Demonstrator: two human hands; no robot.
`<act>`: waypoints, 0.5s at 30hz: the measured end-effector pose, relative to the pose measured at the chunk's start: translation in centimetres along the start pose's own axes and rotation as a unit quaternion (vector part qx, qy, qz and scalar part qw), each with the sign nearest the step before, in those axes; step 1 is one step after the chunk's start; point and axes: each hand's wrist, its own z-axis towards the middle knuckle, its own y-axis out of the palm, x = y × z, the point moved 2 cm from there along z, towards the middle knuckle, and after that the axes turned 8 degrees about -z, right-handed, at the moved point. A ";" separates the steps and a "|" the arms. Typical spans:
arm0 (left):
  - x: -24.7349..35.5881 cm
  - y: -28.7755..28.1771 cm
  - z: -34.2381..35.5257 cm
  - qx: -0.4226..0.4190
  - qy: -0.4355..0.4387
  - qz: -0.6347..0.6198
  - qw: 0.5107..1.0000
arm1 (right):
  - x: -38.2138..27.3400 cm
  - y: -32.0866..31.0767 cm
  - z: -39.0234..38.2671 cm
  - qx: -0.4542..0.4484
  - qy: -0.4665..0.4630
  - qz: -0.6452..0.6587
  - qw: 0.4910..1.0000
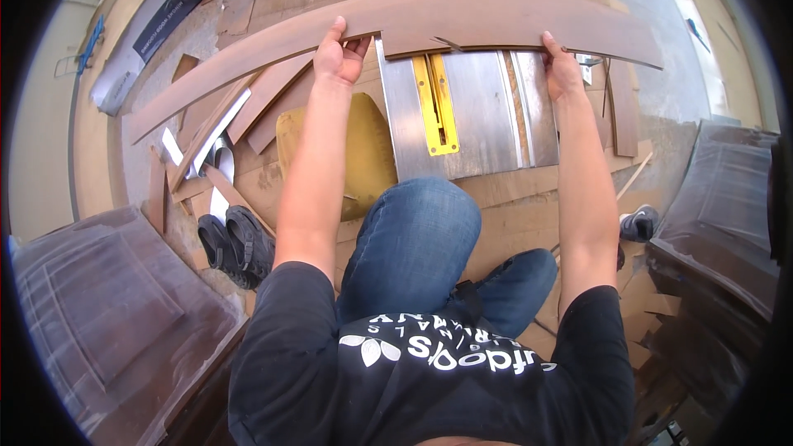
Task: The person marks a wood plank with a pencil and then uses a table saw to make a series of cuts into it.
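A long brown wood floorboard (496, 18) spans the far side of the metal saw table (483, 116). Its near edge has a step, so its left part is narrower than its right. A thin dark sliver (448, 44) shows at that edge. My left hand (339, 56) grips the narrow part near the step, thumb on top and fingers curled below. Farther right, my right hand (562, 70) holds the near edge, thumb on top, its fingers partly hidden. Between my hands lies the saw's yellow insert plate (436, 111) with a dark slot.
A yellow padded seat (363, 153) stands beside the saw. Board offcuts (268, 99) lie at left, near black clogs (239, 244). A long carton (157, 29) rests farther back. Plastic-covered brown furniture stands left (124, 306) and right (719, 206). Cardboard (504, 190) covers the floor.
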 end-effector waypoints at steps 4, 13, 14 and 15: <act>0.3 -0.1 -1.4 0.003 -0.002 0.009 1.000 | 0.2 -0.8 -0.6 0.005 0.007 0.008 1.000; -0.5 -0.9 -3.7 0.006 -0.002 -0.008 1.000 | 0.5 -1.7 -2.8 0.008 0.009 0.006 1.000; -0.6 -1.2 -3.7 0.009 -0.001 -0.007 1.000 | 0.3 -1.3 -3.3 0.011 0.007 0.013 1.000; -0.8 -1.5 -3.8 0.000 0.005 -0.006 1.000 | 0.2 -1.0 -3.4 0.010 0.010 0.013 1.000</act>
